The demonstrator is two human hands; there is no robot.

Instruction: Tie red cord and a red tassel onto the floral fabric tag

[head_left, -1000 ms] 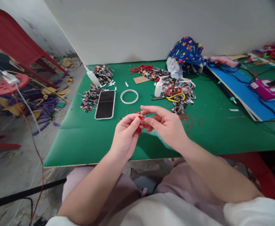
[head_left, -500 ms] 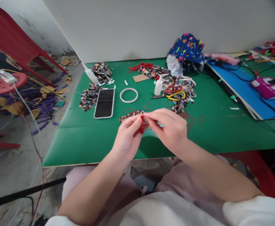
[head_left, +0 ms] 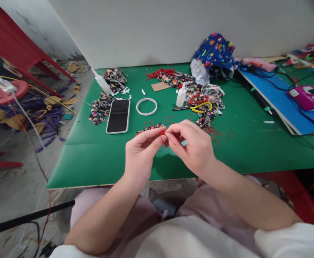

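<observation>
Thin red cord runs between my two hands, over the front part of the table. My left hand pinches it between thumb and forefinger. My right hand pinches it too, its fingertips nearly touching the left ones. A loose cord end sticks out toward the right thumb, and more red strands hang below the fingertips. Just behind my left fingers lies a black floral fabric strip; I cannot tell whether the cord joins it. Loose red threads lie beyond my right hand.
On the green table are a phone, a white tape ring, scissors with red and yellow handles, two squeeze bottles and floral fabric pieces. A blue folder and cables lie at right.
My left hand has shifted slightly left and its fingers have straightened. The right fingertips have closed in on the cord, whose loose end now shows in front of them. The view has shifted slightly.
</observation>
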